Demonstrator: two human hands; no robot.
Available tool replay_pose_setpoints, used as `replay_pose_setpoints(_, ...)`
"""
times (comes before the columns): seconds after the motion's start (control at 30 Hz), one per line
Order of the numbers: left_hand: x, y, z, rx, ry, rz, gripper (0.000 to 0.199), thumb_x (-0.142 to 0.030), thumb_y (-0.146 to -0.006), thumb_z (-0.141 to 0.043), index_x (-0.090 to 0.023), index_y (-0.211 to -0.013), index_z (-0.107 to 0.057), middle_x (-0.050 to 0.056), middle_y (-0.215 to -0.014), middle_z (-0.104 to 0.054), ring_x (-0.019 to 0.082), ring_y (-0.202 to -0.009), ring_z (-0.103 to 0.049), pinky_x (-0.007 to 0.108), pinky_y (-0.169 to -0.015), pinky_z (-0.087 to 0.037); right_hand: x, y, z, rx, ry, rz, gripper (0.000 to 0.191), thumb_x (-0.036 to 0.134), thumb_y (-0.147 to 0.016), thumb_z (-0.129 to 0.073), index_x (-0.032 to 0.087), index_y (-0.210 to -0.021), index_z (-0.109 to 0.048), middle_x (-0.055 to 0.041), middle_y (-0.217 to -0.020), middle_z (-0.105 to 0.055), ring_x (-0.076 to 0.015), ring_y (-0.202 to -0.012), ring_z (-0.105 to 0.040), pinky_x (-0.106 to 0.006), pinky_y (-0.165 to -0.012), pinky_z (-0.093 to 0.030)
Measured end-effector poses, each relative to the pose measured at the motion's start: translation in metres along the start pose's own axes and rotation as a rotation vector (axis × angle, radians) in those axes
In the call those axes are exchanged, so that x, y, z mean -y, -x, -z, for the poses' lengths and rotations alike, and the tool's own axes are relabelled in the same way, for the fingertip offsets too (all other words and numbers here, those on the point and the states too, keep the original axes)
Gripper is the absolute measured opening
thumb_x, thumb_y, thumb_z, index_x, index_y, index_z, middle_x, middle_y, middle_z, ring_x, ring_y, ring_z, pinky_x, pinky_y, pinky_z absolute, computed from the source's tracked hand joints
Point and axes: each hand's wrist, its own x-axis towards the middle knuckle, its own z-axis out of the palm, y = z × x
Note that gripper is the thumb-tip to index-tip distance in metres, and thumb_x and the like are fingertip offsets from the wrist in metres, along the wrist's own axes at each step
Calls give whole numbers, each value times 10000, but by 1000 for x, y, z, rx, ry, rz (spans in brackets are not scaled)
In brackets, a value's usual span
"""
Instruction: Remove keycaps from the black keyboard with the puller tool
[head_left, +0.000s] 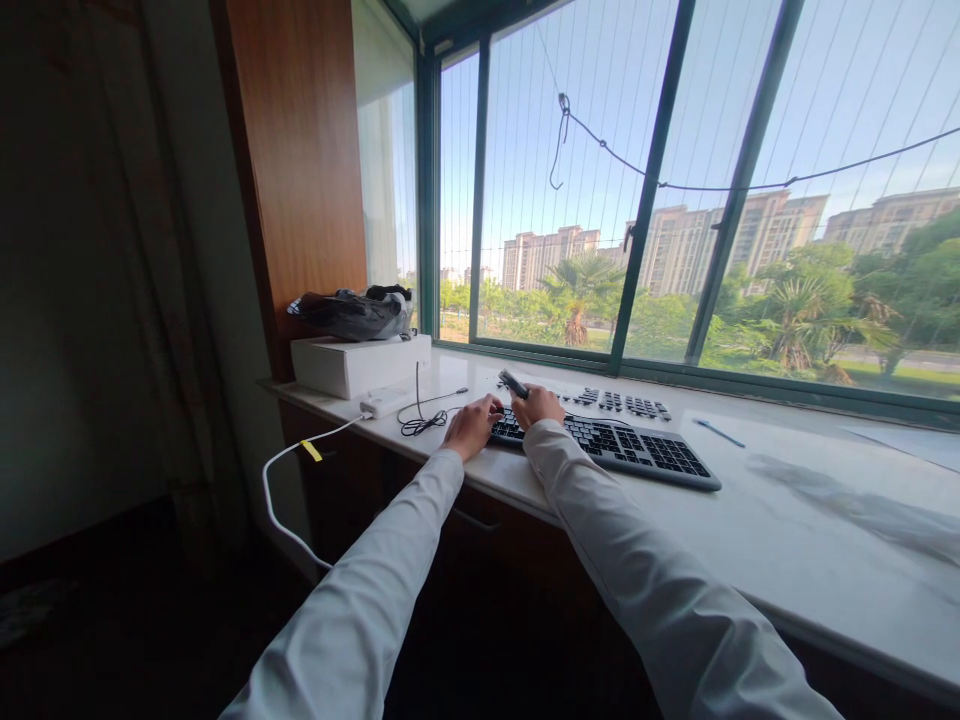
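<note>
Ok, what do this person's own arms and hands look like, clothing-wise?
Both arms wear long, plain, pale grey-white sleeves, the left sleeve and right sleeve creased and reaching about to the wrist. The left hand and right hand are ungloved. No printed markings show on the sleeves; rings are too small to tell.

Matt plastic keyboard (611, 441); countertop (780, 545) smooth (glossy, stone-like).

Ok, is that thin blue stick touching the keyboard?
Apart. The head view shows it: a strip of bare white countertop separates the thin blue stick from the right end of the keyboard.
</note>
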Motion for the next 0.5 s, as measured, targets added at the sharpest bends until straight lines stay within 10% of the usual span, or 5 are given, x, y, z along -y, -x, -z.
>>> replay_pose_setpoints(0.5,-2,-4,3,-161,-8,70,155,-235,-903,-462,-177,-1024,-539,80,-1001,-647,183,-927,-611,274,-773,-449,-1,1,-14,76,78,131,374,549,-815,-426,338,-1024,-654,-55,-969,-676,-248,-938,-602,-349,-761,-429)
